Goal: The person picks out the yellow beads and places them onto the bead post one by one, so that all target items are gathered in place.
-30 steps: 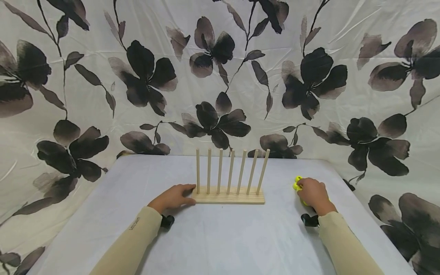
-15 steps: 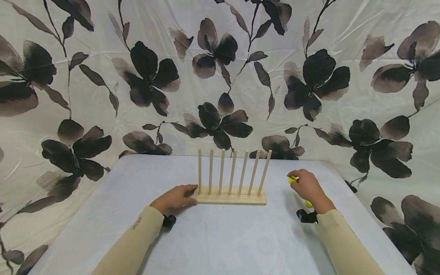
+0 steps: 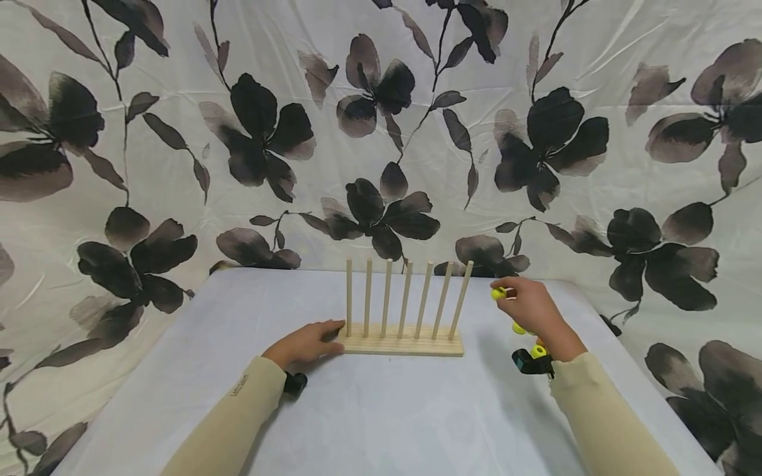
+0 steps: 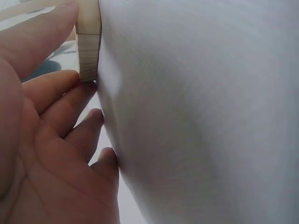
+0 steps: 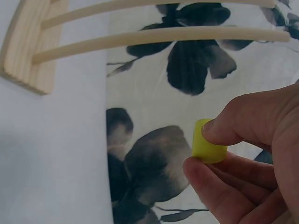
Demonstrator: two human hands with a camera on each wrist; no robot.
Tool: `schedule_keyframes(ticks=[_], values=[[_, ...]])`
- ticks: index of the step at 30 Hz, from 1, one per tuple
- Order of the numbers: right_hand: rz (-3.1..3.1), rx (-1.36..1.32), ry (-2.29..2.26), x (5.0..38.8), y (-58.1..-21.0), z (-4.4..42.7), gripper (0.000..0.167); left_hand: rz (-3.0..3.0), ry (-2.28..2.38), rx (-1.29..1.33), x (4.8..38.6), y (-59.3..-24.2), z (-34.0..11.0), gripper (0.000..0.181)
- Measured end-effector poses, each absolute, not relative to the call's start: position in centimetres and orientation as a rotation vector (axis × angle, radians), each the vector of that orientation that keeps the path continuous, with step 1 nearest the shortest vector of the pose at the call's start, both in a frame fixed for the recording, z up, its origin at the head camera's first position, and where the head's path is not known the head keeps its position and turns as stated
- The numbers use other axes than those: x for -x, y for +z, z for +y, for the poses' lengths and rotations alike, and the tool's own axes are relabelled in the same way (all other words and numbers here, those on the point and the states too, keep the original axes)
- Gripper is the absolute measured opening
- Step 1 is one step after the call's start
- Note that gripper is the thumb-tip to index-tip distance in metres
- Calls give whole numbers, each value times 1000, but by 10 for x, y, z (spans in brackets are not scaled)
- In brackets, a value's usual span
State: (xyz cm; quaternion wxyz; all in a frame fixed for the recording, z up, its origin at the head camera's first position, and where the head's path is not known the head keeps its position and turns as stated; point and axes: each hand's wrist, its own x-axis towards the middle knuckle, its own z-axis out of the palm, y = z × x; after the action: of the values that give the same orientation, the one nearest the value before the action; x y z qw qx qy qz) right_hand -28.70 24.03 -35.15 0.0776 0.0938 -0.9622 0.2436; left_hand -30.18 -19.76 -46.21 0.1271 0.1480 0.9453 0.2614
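A wooden base (image 3: pixel 400 344) with several upright pegs stands mid-table. My left hand (image 3: pixel 305 344) holds its left end between thumb and fingers; in the left wrist view the fingers (image 4: pixel 70 100) touch the end of the wood (image 4: pixel 88 56). To the right of the pegs and raised above the table, my right hand (image 3: pixel 534 311) pinches a yellow bead (image 3: pixel 499 293). The right wrist view shows that bead (image 5: pixel 205 144) as a short cylinder between thumb and fingertips, with the base (image 5: pixel 28 51) and two pegs at upper left.
On the table below my right hand lie more yellow beads (image 3: pixel 538 351), partly covered by the hand and the black wrist camera (image 3: pixel 532 362); a bit of orange shows beside them. A white cloth covers the table (image 3: pixel 381 416), and a flowered sheet (image 3: pixel 452 152) hangs behind it.
My right hand has lifted a yellow bead off the table and moved it up and left towards the pegs, uncovering other beads. My left hand stays at the base's end.
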Motion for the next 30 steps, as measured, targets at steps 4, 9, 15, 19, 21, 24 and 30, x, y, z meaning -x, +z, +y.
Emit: schedule_keyframes(ticks=[4,9,15,19,21,24,30], values=[[-2870,-319,718,285,-341,237,32,2751,759,-437,300,-463,-198,68],[-2849,-361,738,282,-329,233,29,2754,754,-450,297,-463,-199,66],[-2788,-394,740,281,-313,228,27,2766,748,-452,297,-461,-198,65],[-2744,-427,712,280,-301,224,25,2760,751,-455,297,-458,-196,66],[-2730,-447,703,280,-293,220,25,2764,738,-451,297,-458,-196,66],[-2723,-479,701,281,-282,213,25,2764,733,-443,296,-458,-196,67],[-2714,-600,695,286,-259,192,26,2754,762,-431,299,-459,-196,69]])
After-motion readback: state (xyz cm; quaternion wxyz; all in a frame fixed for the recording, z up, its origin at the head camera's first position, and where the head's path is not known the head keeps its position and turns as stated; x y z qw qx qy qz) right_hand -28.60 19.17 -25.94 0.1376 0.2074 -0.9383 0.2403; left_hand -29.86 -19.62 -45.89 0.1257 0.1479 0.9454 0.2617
